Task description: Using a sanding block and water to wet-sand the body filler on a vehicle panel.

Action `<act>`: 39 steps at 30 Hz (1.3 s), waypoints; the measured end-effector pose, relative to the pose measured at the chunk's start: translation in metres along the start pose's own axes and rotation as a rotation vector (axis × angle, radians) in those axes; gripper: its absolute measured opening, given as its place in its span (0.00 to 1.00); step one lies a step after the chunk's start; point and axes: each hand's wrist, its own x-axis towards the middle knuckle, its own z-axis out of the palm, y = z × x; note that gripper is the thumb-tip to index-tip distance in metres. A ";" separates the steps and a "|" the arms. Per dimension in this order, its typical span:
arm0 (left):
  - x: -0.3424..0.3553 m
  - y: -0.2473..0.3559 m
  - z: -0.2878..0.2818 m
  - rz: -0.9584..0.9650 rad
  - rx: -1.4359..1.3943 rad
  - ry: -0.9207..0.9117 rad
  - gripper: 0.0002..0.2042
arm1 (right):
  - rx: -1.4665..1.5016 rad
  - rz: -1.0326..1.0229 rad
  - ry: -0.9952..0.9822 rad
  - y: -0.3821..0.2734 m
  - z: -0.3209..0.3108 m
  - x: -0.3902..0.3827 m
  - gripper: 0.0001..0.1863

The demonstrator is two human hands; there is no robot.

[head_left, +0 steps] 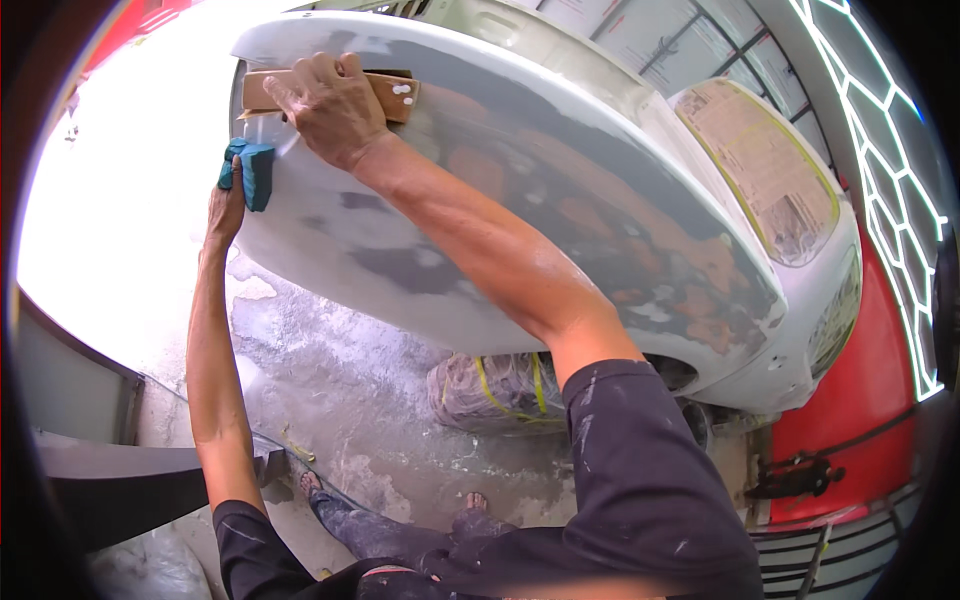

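A car body panel (pixel 480 230) with grey, white and brownish patches curves across the middle of the view. Near its far left end my right hand (pixel 335 112) grips a long brown sanding block (pixel 393 98), which lies against the surface. White spots mark the block's right end. Lower and to the left, my left hand (pixel 230 195) is closed around a blue-green sponge (pixel 258 178) beside the panel's left edge. Whether the sponge touches the panel, I cannot tell.
A wheel wrapped in plastic (pixel 495 390) sits under the panel, on the stained concrete floor (pixel 350 400). Paper and yellow tape cover the car's window (pixel 760 165) at right. A dark ledge (pixel 130 485) stands at lower left. Red panelling (pixel 850 400) is at right.
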 end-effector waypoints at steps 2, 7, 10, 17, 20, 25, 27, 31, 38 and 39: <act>0.003 -0.024 -0.020 0.001 -0.040 0.073 0.42 | -0.001 -0.005 -0.022 0.014 -0.027 -0.049 0.27; 0.019 -0.034 -0.037 0.025 -0.002 0.200 0.43 | -0.084 0.084 -0.285 0.155 -0.228 -0.254 0.36; 0.012 -0.017 -0.009 -0.003 0.029 0.156 0.40 | -0.153 0.019 -0.367 0.201 -0.294 -0.328 0.33; -0.021 0.010 -0.016 0.042 0.048 0.154 0.33 | -0.067 -0.043 -0.210 0.060 -0.095 -0.093 0.34; -0.015 0.005 -0.006 0.196 0.070 0.197 0.25 | -0.055 0.005 -0.085 -0.003 -0.004 0.024 0.32; -0.012 0.007 -0.020 0.195 -0.033 0.195 0.23 | 0.090 -0.018 -0.037 -0.020 0.015 0.047 0.32; -0.017 0.010 -0.014 0.158 0.012 0.244 0.25 | 0.115 0.011 -0.090 -0.008 -0.024 -0.002 0.31; -0.021 0.015 0.002 0.008 0.015 0.258 0.34 | -0.040 0.043 -0.264 0.060 -0.140 -0.170 0.35; 0.031 -0.044 -0.003 0.082 -0.094 0.141 0.37 | -0.175 0.023 -0.441 0.171 -0.337 -0.414 0.32; 0.040 -0.060 -0.016 0.141 -0.105 0.127 0.33 | -0.134 0.015 -0.406 0.164 -0.327 -0.410 0.31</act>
